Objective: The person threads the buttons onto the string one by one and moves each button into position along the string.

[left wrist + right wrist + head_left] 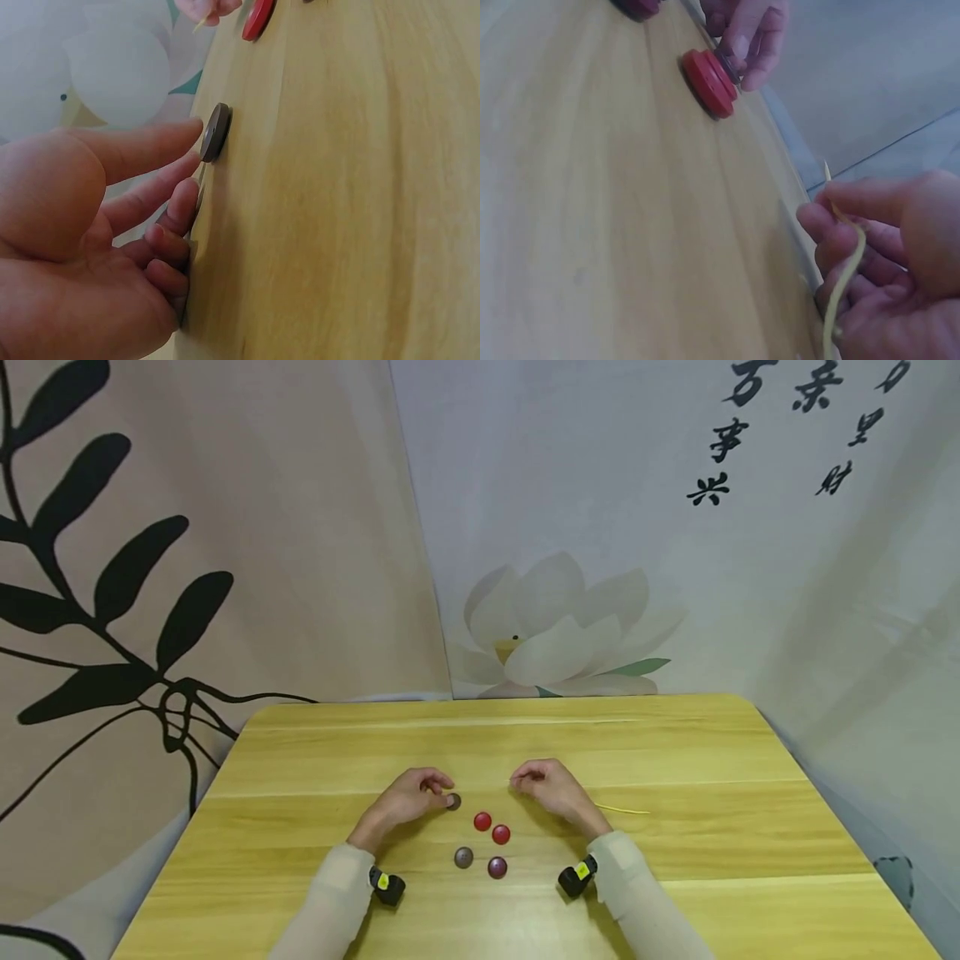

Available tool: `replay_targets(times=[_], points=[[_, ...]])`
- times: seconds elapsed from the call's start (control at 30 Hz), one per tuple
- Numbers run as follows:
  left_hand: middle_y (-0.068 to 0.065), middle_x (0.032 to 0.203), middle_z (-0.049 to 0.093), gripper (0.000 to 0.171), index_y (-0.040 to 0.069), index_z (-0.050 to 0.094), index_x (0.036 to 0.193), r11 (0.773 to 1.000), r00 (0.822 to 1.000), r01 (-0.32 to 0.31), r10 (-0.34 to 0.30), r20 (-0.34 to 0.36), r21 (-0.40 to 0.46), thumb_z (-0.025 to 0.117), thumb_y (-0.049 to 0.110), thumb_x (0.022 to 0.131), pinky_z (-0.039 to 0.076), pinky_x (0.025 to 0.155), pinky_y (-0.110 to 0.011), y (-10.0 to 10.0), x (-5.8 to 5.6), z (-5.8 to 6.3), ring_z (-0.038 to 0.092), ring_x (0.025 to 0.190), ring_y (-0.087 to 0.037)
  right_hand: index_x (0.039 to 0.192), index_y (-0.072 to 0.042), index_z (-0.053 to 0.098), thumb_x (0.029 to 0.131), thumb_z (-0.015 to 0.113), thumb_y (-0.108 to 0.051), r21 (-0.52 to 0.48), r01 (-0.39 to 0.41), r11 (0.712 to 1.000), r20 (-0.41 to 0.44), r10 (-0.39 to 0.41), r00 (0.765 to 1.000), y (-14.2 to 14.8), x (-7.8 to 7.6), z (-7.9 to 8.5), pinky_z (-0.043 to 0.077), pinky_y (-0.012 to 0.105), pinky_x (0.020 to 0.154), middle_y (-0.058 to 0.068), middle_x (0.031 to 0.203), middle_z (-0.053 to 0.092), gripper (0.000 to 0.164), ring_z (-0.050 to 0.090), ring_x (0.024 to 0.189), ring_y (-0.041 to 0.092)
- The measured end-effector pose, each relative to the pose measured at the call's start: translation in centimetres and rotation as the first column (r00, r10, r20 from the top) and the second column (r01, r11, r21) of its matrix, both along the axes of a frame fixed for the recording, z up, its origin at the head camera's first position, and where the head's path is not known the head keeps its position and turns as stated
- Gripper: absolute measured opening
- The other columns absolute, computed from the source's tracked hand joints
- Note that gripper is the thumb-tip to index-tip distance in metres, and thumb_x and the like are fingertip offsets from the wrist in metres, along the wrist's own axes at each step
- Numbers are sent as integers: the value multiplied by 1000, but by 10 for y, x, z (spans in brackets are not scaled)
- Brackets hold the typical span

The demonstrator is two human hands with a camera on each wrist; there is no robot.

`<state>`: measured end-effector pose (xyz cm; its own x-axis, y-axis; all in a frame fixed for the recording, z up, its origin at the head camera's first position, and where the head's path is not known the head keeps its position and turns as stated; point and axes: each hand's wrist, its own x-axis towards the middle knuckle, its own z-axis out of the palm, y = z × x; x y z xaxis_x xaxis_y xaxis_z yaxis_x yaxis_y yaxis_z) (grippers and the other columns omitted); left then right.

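A dark grey-brown button [453, 802] lies on the table at my left hand [411, 795]. In the left wrist view, the thumb and index fingertips reach the edge of this button [216, 133], with the index finger fairly straight and the other fingers loosely bent. My right hand [553, 789] pinches a thin yellow cord [845, 281] between thumb and index finger, and its pointed end sticks out past the fingertips. The rest of the cord trails out on the table behind the right wrist. Between the hands lie two red buttons, one farther [482, 821] and one nearer [501, 834].
Closer to me are a grey-brown button [463, 857] and a dark maroon button [497, 867]. Everything rests on a light wooden table [750, 827] with rounded far corners. Behind its far edge hangs a printed cloth [337, 527].
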<state>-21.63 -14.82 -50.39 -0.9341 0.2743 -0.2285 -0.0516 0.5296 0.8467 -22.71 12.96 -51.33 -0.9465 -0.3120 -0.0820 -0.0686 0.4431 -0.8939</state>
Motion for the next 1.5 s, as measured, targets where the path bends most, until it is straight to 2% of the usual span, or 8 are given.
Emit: replay_targets(times=[0.2, 0.43, 0.93, 1.27, 1.5], points=[[-6, 95, 57, 21, 10, 68, 107, 1000, 1000, -2, 2, -2, -21, 75, 12, 88, 39, 76, -34, 0, 0, 0, 50, 85, -20, 98, -4, 73, 95, 61, -4, -44, -10, 999, 26, 11, 1000, 0, -1, -2, 49, 29, 79, 5, 97, 72, 13, 60, 89, 14], [-5, 94, 57, 19, 9, 69, 106, 1000, 1000, 5, -5, -16, -31, 73, 6, 87, 40, 77, -34, 1, 1, 0, 49, 86, -19, 97, -6, 74, 95, 60, -3, -29, -21, 999, 4, 21, 1000, 1, -1, -3, 49, 28, 76, 3, 96, 71, 14, 60, 87, 14], [-3, 92, 58, 10, 13, 73, 97, 998, 999, 3, -5, -35, -56, 73, 7, 88, 39, 78, -35, 3, -1, 1, 50, 86, -19, 96, -2, 73, 94, 62, -1, -71, -1, 998, 20, 3, 1000, 1, -3, -1, 49, 26, 71, 7, 93, 72, 12, 60, 82, 14], [-3, 91, 58, 10, 12, 70, 95, 999, 1000, -7, 6, -29, -49, 73, 7, 87, 38, 77, -34, 3, 0, -2, 49, 85, -19, 95, -1, 73, 95, 61, -2, -115, -8, 993, 53, 15, 998, 1, -2, -3, 52, 31, 67, 7, 86, 71, 12, 62, 70, 17], [-4, 89, 57, 10, 12, 69, 93, 999, 999, -23, 22, -25, -38, 74, 8, 86, 38, 75, -34, 2, 0, 0, 49, 83, -19, 94, -1, 72, 95, 63, -4, -128, 13, 992, 58, -6, 998, 0, -1, -5, 52, 32, 68, 9, 85, 71, 10, 62, 69, 18]])
